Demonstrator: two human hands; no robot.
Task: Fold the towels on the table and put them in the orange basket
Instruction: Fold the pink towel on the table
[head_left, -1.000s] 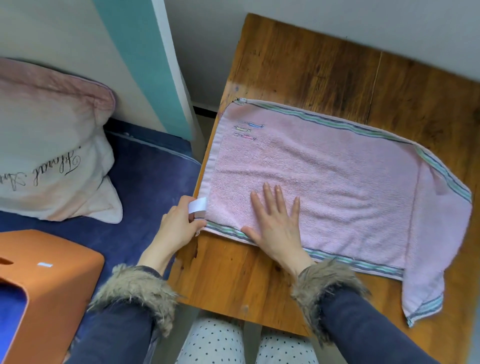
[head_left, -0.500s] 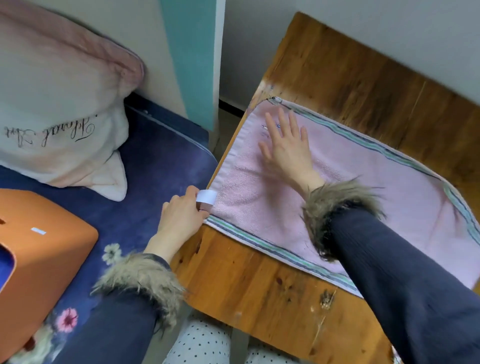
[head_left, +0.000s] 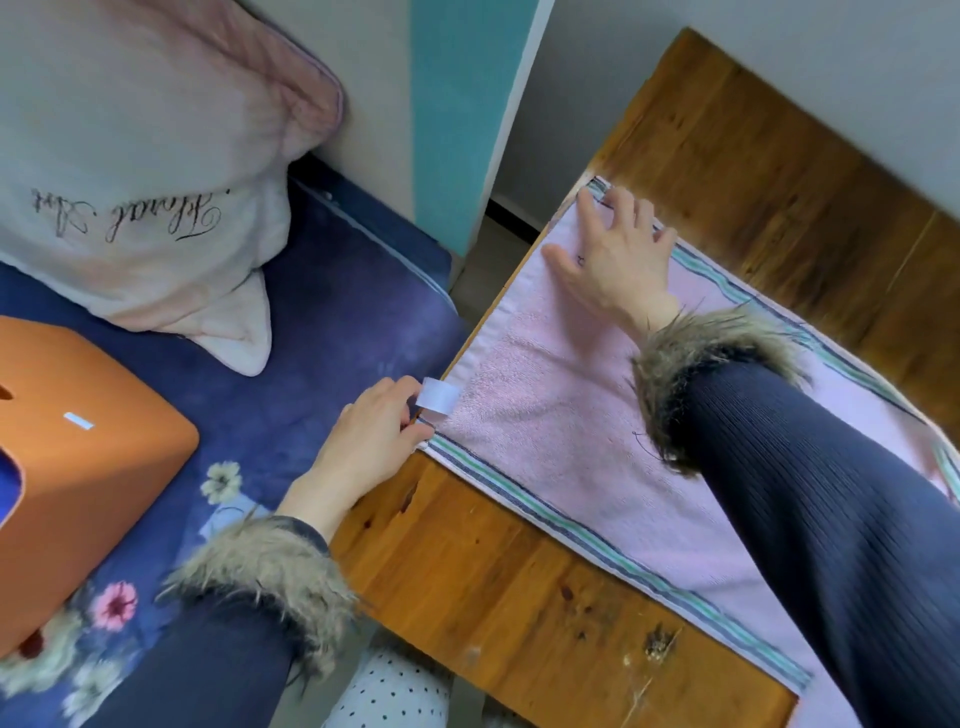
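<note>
Towel (head_left: 571, 426) flat on bench (head_left: 493, 571), unfolded | left hand (head_left: 374, 436) pinches lower-left corner | right hand (head_left: 618, 254) fingers spread at upper-left corner | orange basket (head_left: 78, 467) awaits; all folding left.

Pink towel (head_left: 545, 415) (green-blue striped edges, seemingly); orange basket (head_left: 78, 441).

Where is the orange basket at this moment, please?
In the head view, the orange basket stands at the far left on the blue floral bedding, below the white pillow and left of the left hand, away from the table.
</note>
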